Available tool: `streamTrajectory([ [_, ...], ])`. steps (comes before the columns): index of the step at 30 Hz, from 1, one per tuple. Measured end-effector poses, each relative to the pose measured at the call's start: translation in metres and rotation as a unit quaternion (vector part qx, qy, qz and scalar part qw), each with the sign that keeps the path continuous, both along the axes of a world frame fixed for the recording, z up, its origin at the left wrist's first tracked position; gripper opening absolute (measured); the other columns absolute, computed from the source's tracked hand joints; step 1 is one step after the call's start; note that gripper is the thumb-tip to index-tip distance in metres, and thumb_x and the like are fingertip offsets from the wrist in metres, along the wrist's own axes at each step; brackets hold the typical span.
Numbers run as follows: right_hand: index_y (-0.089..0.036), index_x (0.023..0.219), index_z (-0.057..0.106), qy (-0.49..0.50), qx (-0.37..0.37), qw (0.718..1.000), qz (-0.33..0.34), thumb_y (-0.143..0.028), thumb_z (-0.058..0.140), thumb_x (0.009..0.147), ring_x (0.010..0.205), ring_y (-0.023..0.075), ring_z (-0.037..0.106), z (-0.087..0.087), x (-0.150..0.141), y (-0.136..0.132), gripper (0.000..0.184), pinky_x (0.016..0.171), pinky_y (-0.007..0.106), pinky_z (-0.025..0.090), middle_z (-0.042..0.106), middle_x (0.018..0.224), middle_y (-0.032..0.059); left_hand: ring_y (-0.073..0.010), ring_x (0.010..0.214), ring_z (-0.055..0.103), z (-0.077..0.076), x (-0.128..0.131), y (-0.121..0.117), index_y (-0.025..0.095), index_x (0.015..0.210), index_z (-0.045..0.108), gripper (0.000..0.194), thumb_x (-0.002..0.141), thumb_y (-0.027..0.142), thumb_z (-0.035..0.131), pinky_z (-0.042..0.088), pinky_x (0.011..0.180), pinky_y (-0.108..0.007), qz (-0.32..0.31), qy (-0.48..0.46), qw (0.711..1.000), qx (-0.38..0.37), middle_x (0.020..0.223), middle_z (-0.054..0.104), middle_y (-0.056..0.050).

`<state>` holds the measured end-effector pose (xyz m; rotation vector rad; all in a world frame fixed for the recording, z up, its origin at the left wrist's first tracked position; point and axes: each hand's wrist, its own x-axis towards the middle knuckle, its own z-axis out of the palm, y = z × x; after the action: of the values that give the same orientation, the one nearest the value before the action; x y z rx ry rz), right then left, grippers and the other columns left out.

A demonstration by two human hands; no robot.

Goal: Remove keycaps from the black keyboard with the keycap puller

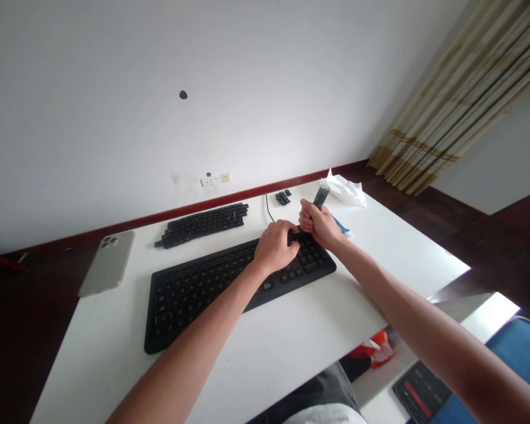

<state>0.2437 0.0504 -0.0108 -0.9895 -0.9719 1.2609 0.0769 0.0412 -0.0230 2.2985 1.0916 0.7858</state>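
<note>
While phone (pixel 108 262) is lying at left of tabletop (pixel 291 330), rows of loose keycaps (pixel 205 224) are resting behind keyboard (pixel 194 288). Its left part is showing no caps; this portion seems stripped. Left hand (pixel 277 244) is bending over right part; cannot tell if fingers are pinching. Smaller keycap group (pixel 282 198) is lying behind. Number-pad keys (pixel 309 259) are sitting in place, perhaps remaining work. Right hand (pixel 320 224) is clamping brush-like tool (pixel 321 196).

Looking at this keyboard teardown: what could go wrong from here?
1. The smartphone lies at the left edge of the white table; a nudge might knock it off.
2. Loose keycaps sit in the open behind the keyboard; a bump could mix them up.
3. The right hand grips a brush-like tool close to the left hand; a slip might jab it.
</note>
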Motion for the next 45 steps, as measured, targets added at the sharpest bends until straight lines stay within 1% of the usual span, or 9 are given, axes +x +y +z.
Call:
streamTrajectory([
  [5,-0.023,0.059,0.041,-0.115,0.06,0.991,-0.03,-0.051,0.072,0.092,0.049,0.0093,0.034,-0.003,-0.015,-0.012,0.053,0.045,0.025,0.034,0.035,0.054,-0.0052,-0.0266,0.12,0.064,-0.002,0.0,0.001,0.025,0.106,0.072,0.025,0.086,0.012,0.064,0.051,0.114,-0.042,-0.019,0.019,0.999,0.02,0.126,0.07,-0.005],
  [10,-0.024,0.057,0.041,-0.142,0.076,0.985,-0.067,-0.049,0.07,0.092,0.048,0.0099,0.033,-0.01,-0.016,-0.017,0.052,0.043,0.026,0.031,0.036,0.052,-0.0046,-0.0263,0.119,0.065,-0.004,0.0,0.002,0.026,0.093,0.075,0.015,0.086,0.015,0.066,0.052,0.113,-0.043,-0.023,0.02,0.999,0.018,0.129,0.069,-0.003],
  [15,-0.024,0.053,0.037,-0.106,0.103,0.981,-0.128,-0.049,0.07,0.092,0.047,0.0102,0.031,-0.015,-0.014,-0.017,0.058,0.044,0.027,0.032,0.033,0.049,-0.0045,-0.0266,0.118,0.065,-0.002,-0.001,-0.002,0.023,0.115,0.069,0.023,0.093,0.019,0.064,0.053,0.109,-0.043,-0.015,0.045,0.998,0.029,0.125,0.07,-0.007],
  [20,-0.023,0.053,0.039,-0.127,0.117,0.977,-0.125,-0.052,0.07,0.093,0.048,0.0109,0.032,-0.019,-0.014,-0.016,0.058,0.047,0.029,0.032,0.036,0.05,-0.0034,-0.0334,0.15,0.045,-0.006,0.002,-0.007,0.021,0.145,0.054,0.042,0.106,0.035,0.055,0.042,0.121,-0.052,-0.016,0.1,0.993,0.067,0.157,0.054,-0.012],
  [26,-0.023,0.053,0.038,-0.153,0.128,0.974,-0.107,-0.04,0.065,0.093,0.051,0.0112,0.031,-0.018,-0.013,-0.02,0.052,0.049,0.029,0.029,0.036,0.052,-0.003,-0.0393,0.161,0.028,-0.009,0.005,-0.007,0.028,0.147,0.058,0.041,0.11,0.039,0.045,0.031,0.127,-0.062,-0.03,0.154,0.986,0.059,0.167,0.047,-0.005],
  [31,-0.023,0.053,0.039,-0.171,0.139,0.97,-0.101,-0.035,0.062,0.092,0.053,0.0128,0.031,-0.017,-0.012,-0.022,0.048,0.051,0.031,0.028,0.036,0.053,-0.0018,-0.0351,0.164,0.02,-0.008,0.011,0.011,0.031,0.149,0.058,0.043,0.109,0.038,0.044,0.013,0.132,-0.064,-0.105,0.163,0.979,0.062,0.167,0.047,-0.003],
  [34,-0.023,0.053,0.039,-0.168,0.139,0.97,-0.106,-0.036,0.059,0.093,0.052,0.0132,0.031,-0.019,-0.011,-0.02,0.046,0.051,0.031,0.026,0.036,0.052,-0.0017,-0.0346,0.163,0.023,-0.004,0.016,0.021,0.031,0.15,0.058,0.045,0.109,0.034,0.039,0.019,0.131,-0.061,-0.145,0.177,0.973,0.041,0.165,0.049,-0.001],
  [39,-0.023,0.053,0.036,-0.15,0.134,0.974,-0.103,-0.035,0.06,0.092,0.052,0.0129,0.029,-0.022,-0.011,-0.019,0.047,0.05,0.031,0.025,0.033,0.053,-0.0021,-0.0326,0.152,0.044,-0.003,0.019,0.023,0.027,0.142,0.064,0.043,0.112,0.034,0.034,0.032,0.125,-0.055,-0.139,0.171,0.974,0.043,0.157,0.059,-0.005],
  [45,-0.023,0.054,0.038,-0.148,0.164,0.966,-0.131,-0.041,0.059,0.095,0.054,0.0145,0.033,-0.023,-0.011,-0.02,0.05,0.053,0.033,0.03,0.037,0.055,-0.0006,-0.0334,0.157,0.038,-0.004,0.019,0.021,0.03,0.141,0.062,0.041,0.113,0.035,0.033,0.031,0.126,-0.053,-0.13,0.187,0.973,0.037,0.159,0.057,-0.003],
])
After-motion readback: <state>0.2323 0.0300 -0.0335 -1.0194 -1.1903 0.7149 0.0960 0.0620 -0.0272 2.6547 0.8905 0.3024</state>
